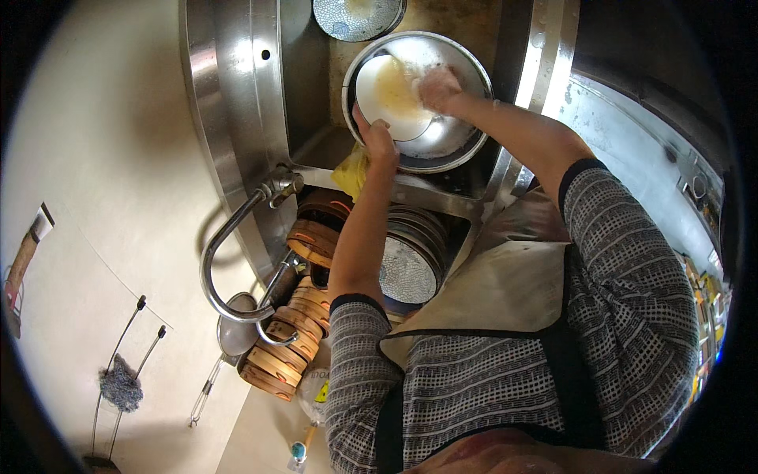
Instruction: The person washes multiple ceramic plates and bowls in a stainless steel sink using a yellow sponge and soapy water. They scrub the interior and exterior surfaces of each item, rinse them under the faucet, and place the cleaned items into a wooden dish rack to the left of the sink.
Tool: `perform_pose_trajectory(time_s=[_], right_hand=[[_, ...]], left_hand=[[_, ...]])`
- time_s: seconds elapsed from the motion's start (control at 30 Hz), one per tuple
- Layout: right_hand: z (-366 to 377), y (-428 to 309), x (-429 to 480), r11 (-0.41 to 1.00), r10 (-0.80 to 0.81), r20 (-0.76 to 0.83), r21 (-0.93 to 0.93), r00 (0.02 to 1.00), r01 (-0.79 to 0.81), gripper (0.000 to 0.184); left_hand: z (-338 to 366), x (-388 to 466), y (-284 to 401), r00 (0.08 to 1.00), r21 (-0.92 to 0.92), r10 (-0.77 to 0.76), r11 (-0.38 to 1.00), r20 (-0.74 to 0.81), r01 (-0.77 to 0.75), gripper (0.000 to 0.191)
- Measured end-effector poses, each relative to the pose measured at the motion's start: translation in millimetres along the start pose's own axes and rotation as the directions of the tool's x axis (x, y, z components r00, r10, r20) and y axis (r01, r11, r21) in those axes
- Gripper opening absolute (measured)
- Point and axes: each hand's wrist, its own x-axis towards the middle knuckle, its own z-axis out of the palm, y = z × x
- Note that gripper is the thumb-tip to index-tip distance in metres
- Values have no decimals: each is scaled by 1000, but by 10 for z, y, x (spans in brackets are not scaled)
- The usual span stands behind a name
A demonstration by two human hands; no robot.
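My left hand (378, 141) grips the near left rim of a white plate (370, 89), thumb on top. A patch of yellowish residue or liquid lies across the plate's face. The plate is tilted inside a large round stainless steel basin (459, 142), which sits in the sink. My right hand (439, 89) is at the plate's right side, blurred, with its fingers bent; whether it holds something is hidden. Just below my left wrist, a yellow cloth (353, 172) hangs over the sink divider (408, 191).
A patterned plate (358, 18) lies in the far sink. Stacked plates (408, 272) fill the near compartment. A curved faucet (207, 255) rises at left, beside bamboo steamers (284, 349) and a metal strainer (235, 326). Steel wool (121, 384) hangs by the wall.
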Motion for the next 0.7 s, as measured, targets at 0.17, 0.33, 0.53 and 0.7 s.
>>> perform_pose_trajectory(time_s=[0.17,0.33,0.53,0.7], right_hand=[[776,-314,352,469,143,-381,839,913,276,44],[224,-432,-117,52,-209,-336,934,918,353,52],[251,8,52,947,-55,-552,235,832,218,48],[58,34,2,857,373,-428,500,823,-128,43]], left_hand=[[391,-29,-13,994,-204,-109,973,-12,105,62],[187,-41,115,985,-284,-164,948,-48,144,49],[230,-209,288,978,-78,-193,979,-85,187,57],[134,-191,206,983,40,-138,990,117,135,69]])
